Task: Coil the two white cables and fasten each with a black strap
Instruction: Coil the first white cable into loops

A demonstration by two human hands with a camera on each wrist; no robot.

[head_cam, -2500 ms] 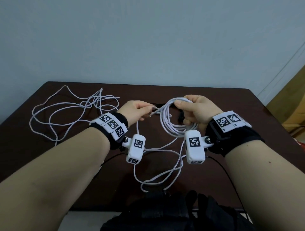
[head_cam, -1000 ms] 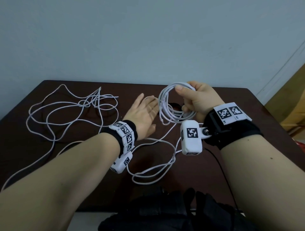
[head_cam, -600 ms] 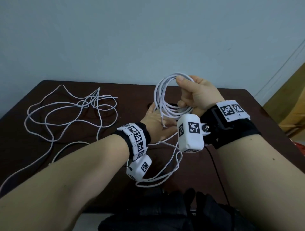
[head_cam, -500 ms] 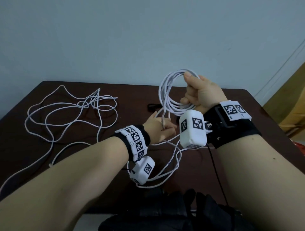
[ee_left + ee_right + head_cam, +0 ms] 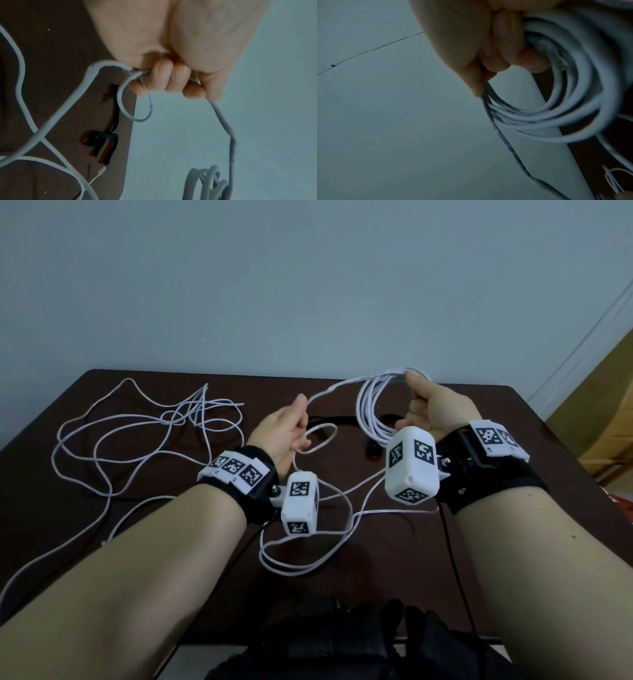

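A dark brown table [image 5: 428, 559] stands against a pale blue wall [image 5: 308, 285]. The coil [image 5: 368, 419] of the first white cable is raised above the table at 1 o'clock, gripped at its top by the closed right hand [image 5: 433, 412]. A strand runs from the coil toward 9 o'clock into the left hand [image 5: 282, 433], whose curled fingers [image 5: 178, 78] clasp it. The second white cable [image 5: 137, 440] lies loose at 10 o'clock. Black straps [image 5: 102, 140] lie on the table beyond the hands

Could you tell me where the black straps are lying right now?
In the head view the black straps lie on the table toward its far edge, between the left hand and right hand, below the coil.
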